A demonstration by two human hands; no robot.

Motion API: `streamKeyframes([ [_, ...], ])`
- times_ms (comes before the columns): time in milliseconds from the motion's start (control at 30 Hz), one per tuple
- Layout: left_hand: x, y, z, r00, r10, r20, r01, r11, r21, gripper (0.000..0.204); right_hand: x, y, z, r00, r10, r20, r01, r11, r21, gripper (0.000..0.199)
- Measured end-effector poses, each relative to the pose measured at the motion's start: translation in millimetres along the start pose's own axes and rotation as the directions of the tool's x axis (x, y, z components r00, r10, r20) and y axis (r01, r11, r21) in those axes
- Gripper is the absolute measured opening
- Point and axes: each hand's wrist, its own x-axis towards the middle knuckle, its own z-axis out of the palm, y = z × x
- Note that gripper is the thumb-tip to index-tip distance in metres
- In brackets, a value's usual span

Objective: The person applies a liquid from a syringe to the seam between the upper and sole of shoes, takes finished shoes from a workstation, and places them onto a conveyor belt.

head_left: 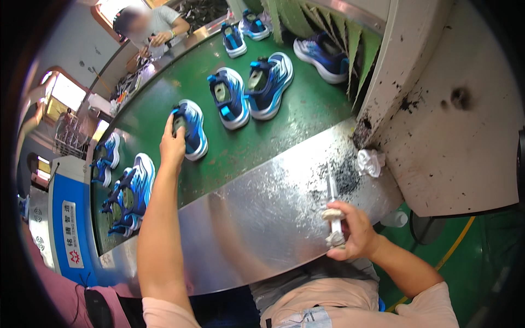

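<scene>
The left hand [173, 145] reaches over the green belt [240, 153] and touches a blue shoe [195, 128] standing on it; thumb and fingers are close together at the shoe's opening, but whether they grip or only rest there, I cannot tell. On the near side of the belt, the right hand [356, 235] is curled around a slim tool [332, 188] with white and beige lumps on its handle. The tool is above the metal bench [246, 229], which runs along the belt's near edge. Dark crumbs [345, 174] and a crumpled white wad [371, 163] lie on the bench, toward the belt's right end. Two more blue shoes [232, 98] stand side by side on the belt, and another blue-and-white shoe [320, 59] sits by the green flaps [367, 54] at its right end. Several shoes [143, 180] crowd the belt's left end, beside a blue panel [71, 218]. Beyond the belt's far edge is a person [164, 24] in a light shirt.
</scene>
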Motion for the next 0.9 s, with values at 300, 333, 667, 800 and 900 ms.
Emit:
streamKeyframes([
  [300,-60,-120,-58,0.847,0.293,-0.443,-0.074,0.891,0.448,0.049,2,-1,-4,0.997,-0.076,-0.011,0.075,0.995,-0.071,0.078],
  [333,-80,-132,-71,0.78,0.289,-0.555,0.048,0.856,0.514,0.049,3,-2,-4,0.996,-0.085,-0.021,0.084,0.995,-0.063,0.077],
  [667,-105,-183,-97,0.727,-0.672,-0.143,0.485,0.65,-0.585,0.072,13,-8,8,0.991,-0.135,-0.001,0.134,0.989,-0.06,0.077],
  [800,-123,-116,-124,0.818,-0.574,0.033,0.511,0.7,-0.499,0.052,4,-4,5,0.999,0.025,0.039,-0.024,0.999,-0.041,0.08],
  [900,-189,-94,-138,0.88,-0.47,0.071,0.46,0.805,-0.375,0.052,-1,-5,6,0.991,0.131,0.039,-0.134,0.987,0.085,0.082],
])
